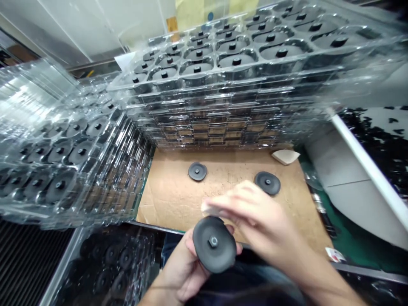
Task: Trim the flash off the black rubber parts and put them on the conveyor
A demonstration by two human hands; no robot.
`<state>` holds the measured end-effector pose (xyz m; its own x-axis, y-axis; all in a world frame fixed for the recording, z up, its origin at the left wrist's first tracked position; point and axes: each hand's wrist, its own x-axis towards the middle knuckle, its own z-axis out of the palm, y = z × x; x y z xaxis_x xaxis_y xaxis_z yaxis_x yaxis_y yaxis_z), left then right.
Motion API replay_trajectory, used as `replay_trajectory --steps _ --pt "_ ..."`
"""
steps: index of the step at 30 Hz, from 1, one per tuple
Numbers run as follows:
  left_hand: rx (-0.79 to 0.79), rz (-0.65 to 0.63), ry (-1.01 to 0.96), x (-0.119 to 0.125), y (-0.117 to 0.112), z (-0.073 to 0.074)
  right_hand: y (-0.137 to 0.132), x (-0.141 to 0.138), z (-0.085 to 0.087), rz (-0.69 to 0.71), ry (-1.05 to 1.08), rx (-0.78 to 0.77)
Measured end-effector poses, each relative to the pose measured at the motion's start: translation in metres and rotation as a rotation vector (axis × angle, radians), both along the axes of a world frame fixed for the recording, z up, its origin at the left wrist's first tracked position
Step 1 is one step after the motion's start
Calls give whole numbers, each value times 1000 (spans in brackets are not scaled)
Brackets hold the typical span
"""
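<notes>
From where I stand, the person's left hand (191, 274) is closed around a black disc (213, 259) with a nut at its centre, above the near edge of the cardboard sheet (168, 195). The right hand (256, 214) pinches a small pale piece (208, 208), blurred, by the disc's upper rim; whether they touch, I cannot tell. Two similar discs (197, 171) lie apart on the cardboard, before the stacked clear trays (219, 95).
</notes>
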<state>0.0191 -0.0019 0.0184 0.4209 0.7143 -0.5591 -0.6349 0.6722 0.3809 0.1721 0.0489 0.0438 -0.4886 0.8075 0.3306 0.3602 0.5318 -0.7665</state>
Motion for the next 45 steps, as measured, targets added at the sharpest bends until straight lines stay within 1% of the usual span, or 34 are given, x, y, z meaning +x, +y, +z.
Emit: replay_trajectory --steps 2,4,5,7,9,11,12,14,18,21,24,26,28,31,33,35,37,41,45 --pt "3 29 -93 -2 1 -2 6 12 -20 -131 -25 -142" --pt "17 60 -170 -4 2 -3 6 21 -45 -199 -68 -270" --pt "19 68 -191 -5 2 -3 3 24 -58 -220 -89 -309" --pt "11 83 -197 -6 3 -4 -7 26 -84 -266 -126 -338" --pt "-21 97 -183 -6 3 -3 -18 24 -106 -310 -155 -337" --pt "-58 102 -153 -6 2 -3 -26 22 -119 -359 -184 -332" --pt "-77 101 -139 -7 2 -3 -30 22 -122 -377 -199 -328" --pt "-90 107 -138 -7 3 -3 -36 21 -123 -390 -230 -322" --pt "-48 125 -209 -7 3 -8 -48 21 -118 -419 -309 -319" --pt "-43 148 -235 -7 2 -12 -53 19 -117 -430 -346 -322" --pt "-65 183 -215 -8 1 -15 -52 17 -118 -417 -311 -323" --pt "-83 205 -190 -9 1 -15 -47 18 -114 -416 -273 -329" --pt "-89 216 -151 -8 2 -14 -40 20 -101 -407 -238 -342" --pt "-73 229 -71 -5 2 -11 -31 24 -69 -407 -169 -358" --pt "-50 244 1 0 0 -10 -29 23 -47 -442 -120 -322" --pt "-34 230 67 3 -2 -9 -32 19 -32 -473 -95 -256" --pt "-22 205 125 6 -2 -7 -37 13 -23 -463 -92 -198" --pt "-6 246 228 8 0 -4 -50 -4 -12 -381 -92 -108" --pt "6 196 134 5 0 -1 -50 -15 7 -254 -62 -71"
